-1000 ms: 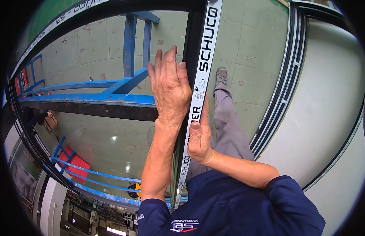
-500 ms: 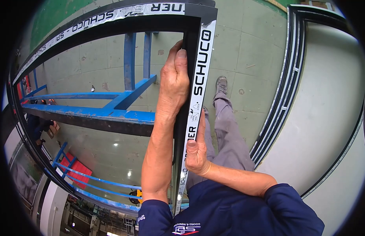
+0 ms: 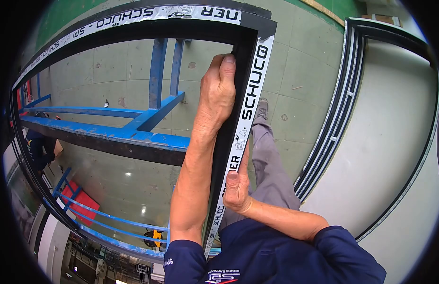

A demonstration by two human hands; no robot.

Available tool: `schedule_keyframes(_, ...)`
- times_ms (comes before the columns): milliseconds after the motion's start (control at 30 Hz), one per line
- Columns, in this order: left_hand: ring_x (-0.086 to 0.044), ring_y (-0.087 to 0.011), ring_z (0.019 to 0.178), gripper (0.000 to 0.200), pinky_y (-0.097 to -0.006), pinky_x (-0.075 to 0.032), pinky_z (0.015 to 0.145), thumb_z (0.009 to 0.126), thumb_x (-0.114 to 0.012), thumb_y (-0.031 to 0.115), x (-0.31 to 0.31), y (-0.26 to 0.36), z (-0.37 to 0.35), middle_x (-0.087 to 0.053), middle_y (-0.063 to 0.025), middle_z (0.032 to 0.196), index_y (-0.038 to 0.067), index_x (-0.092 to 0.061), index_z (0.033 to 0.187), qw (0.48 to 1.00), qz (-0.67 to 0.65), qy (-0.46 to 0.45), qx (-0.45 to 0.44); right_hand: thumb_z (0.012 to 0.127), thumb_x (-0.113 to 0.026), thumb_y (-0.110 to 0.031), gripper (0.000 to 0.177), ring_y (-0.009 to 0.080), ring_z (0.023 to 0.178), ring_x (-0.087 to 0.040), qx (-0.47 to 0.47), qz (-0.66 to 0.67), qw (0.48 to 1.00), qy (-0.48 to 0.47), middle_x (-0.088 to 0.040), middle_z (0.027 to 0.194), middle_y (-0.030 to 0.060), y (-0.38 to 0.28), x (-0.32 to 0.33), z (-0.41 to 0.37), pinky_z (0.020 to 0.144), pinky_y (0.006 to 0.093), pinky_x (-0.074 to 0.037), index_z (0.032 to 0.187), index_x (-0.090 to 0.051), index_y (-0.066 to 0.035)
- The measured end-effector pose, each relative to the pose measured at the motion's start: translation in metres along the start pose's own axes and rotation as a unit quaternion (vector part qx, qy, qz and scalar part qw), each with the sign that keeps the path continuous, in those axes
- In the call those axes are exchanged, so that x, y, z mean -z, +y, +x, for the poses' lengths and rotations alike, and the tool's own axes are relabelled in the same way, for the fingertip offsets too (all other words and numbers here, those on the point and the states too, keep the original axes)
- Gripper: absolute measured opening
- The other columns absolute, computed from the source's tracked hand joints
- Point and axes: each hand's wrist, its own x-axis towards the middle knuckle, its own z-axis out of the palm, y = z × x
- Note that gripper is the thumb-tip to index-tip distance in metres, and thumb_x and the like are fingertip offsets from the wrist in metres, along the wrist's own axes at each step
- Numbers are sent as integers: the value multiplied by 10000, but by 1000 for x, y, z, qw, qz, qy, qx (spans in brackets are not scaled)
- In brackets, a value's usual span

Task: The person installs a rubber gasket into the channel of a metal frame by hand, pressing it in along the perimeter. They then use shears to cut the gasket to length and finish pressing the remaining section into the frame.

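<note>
A large black window or door frame [image 3: 245, 61], with white protective tape [image 3: 257, 75] printed SCHUCO along its face, spans the view in front of me. My left hand [image 3: 218, 90] is closed on the inner edge of its near upright, just below the corner, with fingertips tucked out of sight. Lower on that same member, my right hand [image 3: 237, 189] grips the outer edge. Its thumb presses near the tape, and its fingers run along the outer side, partly hidden.
Inside the frame's opening a blue metal trestle [image 3: 110, 135] shows. More dark frames [image 3: 340, 109] with pale panels [image 3: 394, 104] stand to the right. Someone in dark clothing [image 3: 37, 146] crouches at far left. A red object [image 3: 80, 201] and a yellow-black tool [image 3: 154, 236] are lower left.
The frame's near corner has shifted slightly right and down in view, and my left hand has moved along with it. My right hand keeps nearly the same place and hold.
</note>
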Motion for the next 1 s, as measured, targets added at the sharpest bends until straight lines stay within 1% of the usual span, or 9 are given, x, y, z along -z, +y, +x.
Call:
schedule_keyframes(200,-605,-265,978,629,-393,-471,919,1065,-441,527,4,3,1,-656,-192,1035,-71,-572,1209,993,-84,-58,67,1074,-378,-469,776,348,1563,-141,-22,15,1000,0,-45,1695,227,1,1,-3,1241,435,-205,1633,-128,8)
schedule_keyframes(333,-614,-256,1021,634,-368,-466,969,1058,-450,501,2,5,4,-663,-186,1098,-82,-565,1279,991,-125,-50,19,1081,-357,-442,744,365,1563,-134,-17,5,1000,-5,-54,1691,243,1,0,-2,1247,459,-174,1643,-115,-18)
schedule_keyframes(433,-618,-258,1041,639,-364,-460,989,1056,-451,498,3,7,2,-666,-186,1107,-86,-558,1292,992,-114,-48,20,1085,-341,-426,719,388,1568,-110,-17,-13,1000,-7,-59,1688,262,1,2,-6,1252,472,-142,1647,-126,-32)
schedule_keyframes(500,-630,-279,1021,598,-381,-476,955,1082,-419,483,1,4,5,-669,-197,1096,-65,-560,1278,996,-84,-43,-3,1082,-344,-424,721,393,1570,-102,-22,0,1000,-12,-59,1687,264,-2,2,-3,1253,476,-133,1646,-132,-28)
schedule_keyframes(667,-654,-345,972,534,-414,-499,902,1107,-365,446,-1,13,2,-674,-240,1068,-25,-522,1303,999,-24,-40,23,1064,-440,-389,894,299,1552,-150,-52,2,997,-54,-95,1690,194,6,11,-11,1241,408,-149,1618,131,17)
schedule_keyframes(767,-657,-362,990,550,-417,-496,917,1106,-368,452,-3,17,0,-677,-256,1093,-35,-549,1285,999,-23,-18,43,1066,-379,-462,837,427,1569,-33,-69,-48,994,-71,14,1687,282,6,14,-17,1249,516,-82,1629,3,26)
schedule_keyframes(867,-654,-318,1025,674,-391,-489,942,1102,-317,530,-2,11,-1,-692,-224,1110,-63,-585,1277,993,-100,10,67,1053,-438,-513,937,446,1564,-21,-78,-86,985,-128,61,1688,279,6,28,-19,1246,533,-70,1623,84,16)
schedule_keyframes(967,-648,-294,1037,731,-376,-485,949,1098,-276,567,-2,9,-2,-697,-205,1109,-69,-579,1294,993,-88,10,81,1044,-475,-531,991,467,1554,-28,-83,-103,976,-172,71,1685,286,11,40,-21,1242,548,-74,1616,125,10)
schedule_keyframes(1000,-646,-294,1044,705,-382,-480,949,1096,-314,558,-1,11,-2,-689,-223,1098,-63,-570,1309,991,-105,1,84,1043,-475,-534,994,473,1552,-30,-86,-105,974,-184,72,1684,288,12,43,-24,1240,555,-76,1616,128,9)
